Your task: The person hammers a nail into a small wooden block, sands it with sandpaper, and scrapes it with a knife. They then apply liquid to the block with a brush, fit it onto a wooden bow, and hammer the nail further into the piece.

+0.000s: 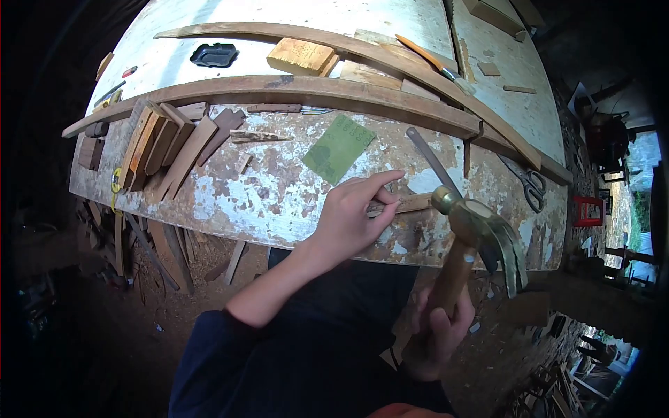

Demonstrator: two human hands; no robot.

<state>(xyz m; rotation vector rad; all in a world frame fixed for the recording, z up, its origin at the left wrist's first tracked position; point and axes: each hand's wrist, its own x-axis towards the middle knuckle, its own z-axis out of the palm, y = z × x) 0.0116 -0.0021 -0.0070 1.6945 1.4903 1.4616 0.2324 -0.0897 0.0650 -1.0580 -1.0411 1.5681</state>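
My right hand (pixel 446 324) is wrapped around the wooden handle of a claw hammer (pixel 463 240). The hammer is raised near the bench's front edge, its metal head up and its claw curving to the right. On the bench, my left hand (pixel 355 212) is closed over the left end of a small piece of wood (pixel 414 203), thumb and fingers around it, index finger stretched above. A tiny thing by the fingertips is too small to name. Behind the hammer lies a long grey metal bar (pixel 433 160), partly hidden. A green sheet of sandpaper (pixel 339 148) lies just beyond my left hand.
Long curved wooden pieces (pixel 279 85) span the worn workbench (pixel 230 202). Several wood offcuts (pixel 150 146) lean at the left, beside a yellow tape measure (pixel 116 180). Scissors (pixel 533 188) lie at the right. Farther back are a black tray (pixel 214 55), a wood block (pixel 300 57) and a brush (pixel 425 56).
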